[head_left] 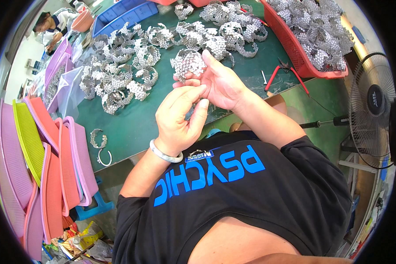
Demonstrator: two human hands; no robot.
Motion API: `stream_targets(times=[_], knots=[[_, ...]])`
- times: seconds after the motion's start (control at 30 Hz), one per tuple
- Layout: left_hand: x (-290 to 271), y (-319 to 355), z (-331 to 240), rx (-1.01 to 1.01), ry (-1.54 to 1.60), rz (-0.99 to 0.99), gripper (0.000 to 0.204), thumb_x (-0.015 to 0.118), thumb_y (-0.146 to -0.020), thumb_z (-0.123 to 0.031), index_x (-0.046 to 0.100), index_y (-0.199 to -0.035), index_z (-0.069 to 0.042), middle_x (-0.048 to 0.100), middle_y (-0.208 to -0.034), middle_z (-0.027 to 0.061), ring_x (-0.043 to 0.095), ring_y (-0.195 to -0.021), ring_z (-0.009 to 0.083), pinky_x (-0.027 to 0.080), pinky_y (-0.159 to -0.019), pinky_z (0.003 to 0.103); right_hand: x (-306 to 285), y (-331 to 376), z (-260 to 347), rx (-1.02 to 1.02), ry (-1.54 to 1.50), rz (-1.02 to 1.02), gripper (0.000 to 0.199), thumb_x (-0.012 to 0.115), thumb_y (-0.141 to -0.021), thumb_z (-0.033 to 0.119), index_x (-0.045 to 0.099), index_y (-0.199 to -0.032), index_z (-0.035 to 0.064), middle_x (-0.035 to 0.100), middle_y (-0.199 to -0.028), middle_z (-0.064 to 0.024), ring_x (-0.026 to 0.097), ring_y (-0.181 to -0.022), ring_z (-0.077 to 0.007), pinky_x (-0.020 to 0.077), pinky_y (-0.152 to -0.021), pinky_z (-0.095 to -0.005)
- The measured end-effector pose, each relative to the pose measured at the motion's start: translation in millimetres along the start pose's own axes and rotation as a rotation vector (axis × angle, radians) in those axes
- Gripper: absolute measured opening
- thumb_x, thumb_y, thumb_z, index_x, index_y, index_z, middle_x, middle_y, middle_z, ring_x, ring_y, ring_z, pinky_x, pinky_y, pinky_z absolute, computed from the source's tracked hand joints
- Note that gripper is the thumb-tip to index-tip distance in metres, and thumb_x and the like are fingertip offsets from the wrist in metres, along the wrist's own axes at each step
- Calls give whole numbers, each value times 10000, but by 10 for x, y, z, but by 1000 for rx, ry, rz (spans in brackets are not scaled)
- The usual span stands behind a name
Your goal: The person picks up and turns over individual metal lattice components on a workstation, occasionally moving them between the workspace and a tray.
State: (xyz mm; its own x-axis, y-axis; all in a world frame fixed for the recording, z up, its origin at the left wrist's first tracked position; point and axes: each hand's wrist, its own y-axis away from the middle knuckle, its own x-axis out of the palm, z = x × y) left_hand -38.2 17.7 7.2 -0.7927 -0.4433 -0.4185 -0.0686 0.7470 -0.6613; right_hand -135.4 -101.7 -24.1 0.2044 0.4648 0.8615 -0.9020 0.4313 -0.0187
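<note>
A silver honeycomb-patterned cuff bracelet (187, 63) sits at the fingers of my right hand (222, 86), which is turned palm up with the thumb raised beside the piece. My left hand (180, 115) meets it from the left. Its fingers are bent together, and the fingertips touch or nearly touch the right hand's palm; whatever they may pinch is hidden. Beyond both hands, a spread of similar silver cuff bracelets (119, 79) covers much of the green table (119, 132). One narrow cuff (98, 138) and a plain open ring (104, 157) lie apart near the table's left front edge.
A red basket (290, 48) heaped with cuffs stands right, near red-handled pliers (286, 72). A blue crate (123, 16) is at the back. Stacked coloured baskets (53, 176) crowd the left; a fan (374, 103) stands right. Another person (55, 27) sits at the far left.
</note>
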Motion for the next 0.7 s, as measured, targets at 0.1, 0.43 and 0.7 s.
stream_targets(times=[0.1,0.43,0.7], knots=[[6,-7,26,7,-6,-13,218,574,-748,59,600,-964,43,628,-928,138,600,-792,182,474,-702,259,15,5,2,3,10,-7,546,291,-930,472,491,-1086,-11,588,-1006,-168,523,-1070,-337,407,-928,-436],[14,-14,43,-12,17,-62,197,617,-713,43,610,-909,29,616,-835,142,618,-767,221,491,-665,276,27,1,2,6,1,-35,551,290,-928,477,472,-1114,-8,595,-990,-165,520,-1069,-340,399,-936,-442],[-12,14,28,-26,18,-45,234,564,-757,65,598,-987,35,632,-901,116,589,-771,158,463,-731,258,21,-9,-30,-24,29,-32,537,288,-932,466,491,-1093,-5,596,-1007,-159,532,-1049,-339,416,-917,-429]])
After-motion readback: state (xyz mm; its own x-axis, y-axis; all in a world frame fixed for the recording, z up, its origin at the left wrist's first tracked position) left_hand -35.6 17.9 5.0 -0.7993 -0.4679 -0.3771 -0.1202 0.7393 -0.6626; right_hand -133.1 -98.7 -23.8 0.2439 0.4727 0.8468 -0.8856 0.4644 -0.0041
